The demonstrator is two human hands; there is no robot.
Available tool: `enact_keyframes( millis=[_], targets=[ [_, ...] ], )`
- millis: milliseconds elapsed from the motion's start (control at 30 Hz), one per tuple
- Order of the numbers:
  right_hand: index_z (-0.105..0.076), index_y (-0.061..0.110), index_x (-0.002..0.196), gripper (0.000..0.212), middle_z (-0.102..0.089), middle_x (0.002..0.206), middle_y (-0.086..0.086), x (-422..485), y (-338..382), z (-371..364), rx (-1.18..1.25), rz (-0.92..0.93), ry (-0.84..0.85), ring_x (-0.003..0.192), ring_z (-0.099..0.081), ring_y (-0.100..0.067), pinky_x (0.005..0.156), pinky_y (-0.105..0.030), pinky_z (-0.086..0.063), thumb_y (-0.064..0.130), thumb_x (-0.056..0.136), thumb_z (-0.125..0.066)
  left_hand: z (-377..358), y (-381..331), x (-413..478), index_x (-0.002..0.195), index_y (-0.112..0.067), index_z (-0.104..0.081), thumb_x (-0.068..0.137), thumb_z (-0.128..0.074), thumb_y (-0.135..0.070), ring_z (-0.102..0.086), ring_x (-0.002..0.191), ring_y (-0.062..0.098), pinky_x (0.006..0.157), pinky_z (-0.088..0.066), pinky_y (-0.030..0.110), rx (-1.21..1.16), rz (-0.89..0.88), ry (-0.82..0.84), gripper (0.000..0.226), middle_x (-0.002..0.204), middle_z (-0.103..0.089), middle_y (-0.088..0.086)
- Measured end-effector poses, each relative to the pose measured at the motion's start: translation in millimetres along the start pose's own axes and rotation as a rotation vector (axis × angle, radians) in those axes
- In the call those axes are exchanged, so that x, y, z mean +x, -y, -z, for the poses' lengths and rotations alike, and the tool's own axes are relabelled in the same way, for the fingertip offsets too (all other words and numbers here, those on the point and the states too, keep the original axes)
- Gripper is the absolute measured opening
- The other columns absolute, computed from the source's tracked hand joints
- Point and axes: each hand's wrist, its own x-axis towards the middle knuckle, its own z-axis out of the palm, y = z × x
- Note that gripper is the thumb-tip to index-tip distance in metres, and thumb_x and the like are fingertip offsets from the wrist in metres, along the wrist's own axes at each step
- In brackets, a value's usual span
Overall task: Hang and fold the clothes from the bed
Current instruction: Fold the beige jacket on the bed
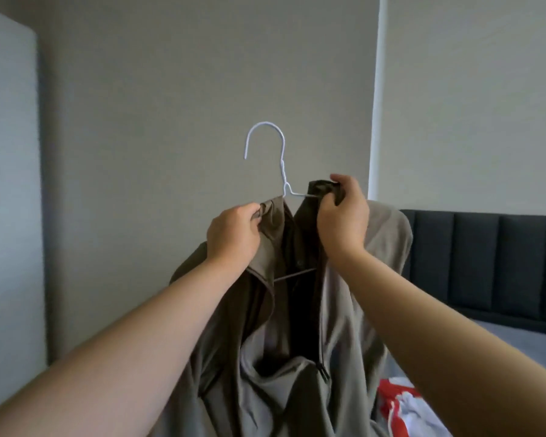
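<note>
An olive-brown zip jacket (353, 310) hangs open on a white wire hanger (281, 159), held up in front of the grey wall. The hanger's hook stands free above the collar; its lower bar shows inside the jacket. My left hand (234, 238) pinches the left side of the collar. My right hand (342, 216) grips the right side of the collar, bunched over the hanger's right arm. The zipper pull hangs low at the centre.
A bed (501, 348) with a dark padded headboard (486, 266) lies at the right. A red and white garment (404, 405) lies on it near the bottom edge. A pale panel (7, 184) stands at the far left.
</note>
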Motion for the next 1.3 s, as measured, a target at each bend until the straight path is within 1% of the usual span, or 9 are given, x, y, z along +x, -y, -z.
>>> enact_keyframes(
  millis=[100, 233, 333, 433, 567, 767, 867, 1000, 1300],
  targets=[
    [-0.072, 0.016, 0.096, 0.031, -0.068, 0.085, 0.002, 0, 9, -16, -0.119, 0.025, 0.219, 0.084, -0.063, -0.018, 0.072, -0.021, -0.042, 0.004, 0.081, -0.048, 23, 24, 17, 0.078, -0.011, -0.060, 0.089, -0.059, -0.015, -0.059, 0.089, 0.033, 0.071, -0.046, 0.033, 0.074, -0.042, 0.235, 0.011, 0.088, -0.066, 0.011],
    [-0.072, 0.018, 0.080, 0.029, -0.065, 0.065, 0.011, -3, 15, -29, 0.090, -0.016, 0.263, 0.059, -0.058, 0.001, 0.055, -0.013, -0.043, 0.003, 0.078, -0.048, 44, 58, 18, 0.076, -0.013, -0.061, 0.088, -0.059, -0.013, -0.058, 0.086, 0.032, 0.071, -0.045, 0.034, 0.067, -0.066, 0.250, 0.011, 0.083, -0.065, 0.009],
    [-0.073, 0.015, 0.094, 0.021, -0.070, 0.084, -0.008, -2, 18, -41, 0.033, -0.091, 0.677, 0.070, -0.059, -0.016, 0.058, -0.021, -0.046, 0.014, 0.087, -0.053, 53, 80, 14, 0.082, -0.013, -0.066, 0.087, -0.061, -0.015, -0.058, 0.088, 0.030, 0.072, -0.044, 0.033, 0.097, -0.040, 0.259, 0.007, 0.086, -0.066, 0.008],
    [-0.060, 0.016, 0.120, 0.028, -0.062, 0.094, -0.006, 0, 7, -49, -0.272, 0.155, 0.612, 0.080, -0.057, -0.018, 0.072, -0.026, -0.044, 0.018, 0.096, -0.046, 59, 105, 6, 0.078, -0.010, -0.063, 0.087, -0.061, -0.016, -0.058, 0.084, 0.031, 0.065, -0.039, 0.031, 0.122, 0.019, 0.195, 0.011, 0.080, -0.064, 0.008],
    [-0.065, 0.011, 0.092, 0.026, -0.063, 0.090, -0.008, -19, -3, -67, -0.373, 0.096, 0.912, 0.083, -0.054, -0.018, 0.069, -0.019, -0.039, 0.029, 0.099, -0.047, 65, 130, 2, 0.081, -0.011, -0.068, 0.086, -0.061, -0.013, -0.060, 0.085, 0.031, 0.066, -0.040, 0.030, 0.071, 0.051, 0.177, 0.008, 0.081, -0.067, 0.009],
    [-0.069, 0.005, 0.075, 0.021, -0.063, 0.073, -0.012, -43, -7, -105, -0.204, 0.030, 0.640, 0.071, -0.054, -0.018, 0.060, -0.025, -0.034, 0.017, 0.091, -0.061, 70, 156, -2, 0.121, -0.016, -0.059, 0.089, -0.057, -0.035, -0.049, 0.113, 0.030, 0.090, -0.041, 0.038, 0.283, -0.036, 0.062, 0.038, 0.120, -0.058, 0.007],
    [-0.066, 0.011, 0.069, 0.022, -0.060, 0.066, -0.009, -49, -7, -115, -0.178, 0.017, 0.563, 0.067, -0.053, -0.018, 0.055, -0.024, -0.031, 0.017, 0.089, -0.063, 77, 162, -6, 0.113, -0.018, -0.056, 0.080, -0.056, -0.057, -0.049, 0.107, 0.028, 0.082, -0.043, 0.039, 0.502, -0.078, 0.068, 0.051, 0.111, -0.055, 0.004],
    [-0.066, 0.015, 0.068, 0.020, -0.060, 0.063, -0.003, -58, -7, -119, -0.143, 0.030, 0.553, 0.061, -0.053, -0.012, 0.054, -0.022, -0.036, 0.017, 0.088, -0.064, 86, 175, -5, 0.091, -0.016, -0.062, 0.089, -0.057, -0.030, -0.053, 0.102, 0.026, 0.069, -0.035, 0.030, 0.530, -0.153, 0.165, 0.015, 0.099, -0.058, 0.003],
    [-0.068, 0.012, 0.071, 0.019, -0.064, 0.069, -0.009, -78, -10, -110, -0.134, 0.116, 0.791, 0.065, -0.055, -0.014, 0.061, -0.019, -0.041, 0.011, 0.089, -0.062, 99, 172, -5, 0.075, -0.011, -0.050, 0.087, -0.051, -0.012, -0.055, 0.086, 0.035, 0.066, -0.037, 0.037, 0.386, -0.179, 0.131, 0.013, 0.088, -0.058, 0.014]
  ],
)
